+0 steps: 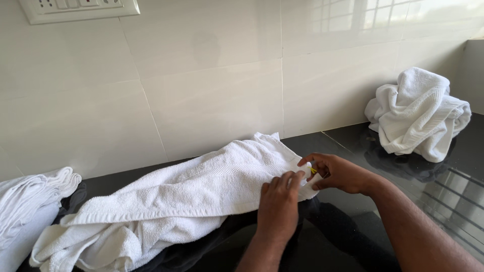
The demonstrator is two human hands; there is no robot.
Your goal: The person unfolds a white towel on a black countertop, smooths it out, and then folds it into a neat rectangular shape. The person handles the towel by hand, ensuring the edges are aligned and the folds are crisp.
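Landmark for all positions: the long white terry-cloth towel [191, 194], lying loosely bunched along the glossy black stone counter [454, 186], its length running from lower left up toward the tiled wall.

Left hand [277, 209]: palm down on the right end of the towel, fingers curled over the hem and pinning the cloth flat. Closed onto the towel edge, not clenched hard.

Right hand [337, 174]: just right of the same towel end, thumb and forefinger pinched on the corner. A small yellow tag or loop [313, 171] shows between the fingertips; too small to say exactly what it is. Grasping the corner, other fingers loosely curled.

Handling judgement: the towel looks light, soft and fully limp, with no stiffness to hold a shape. The pile should grip well against skin and slide little on the polished stone. The woven hem band and corners appear to be the firmest places to take hold; a pinch mid-cloth would likely only raise a bunch. Nothing fragile.

Surroundings: left of the towel, a stack of folded white cloths [30, 201] at the counter's edge. Well to the right, apart from it, a crumpled heap of white towels [416, 113] against the wall. Above the left end, a white switch plate [75, 9] on the cream tiles.
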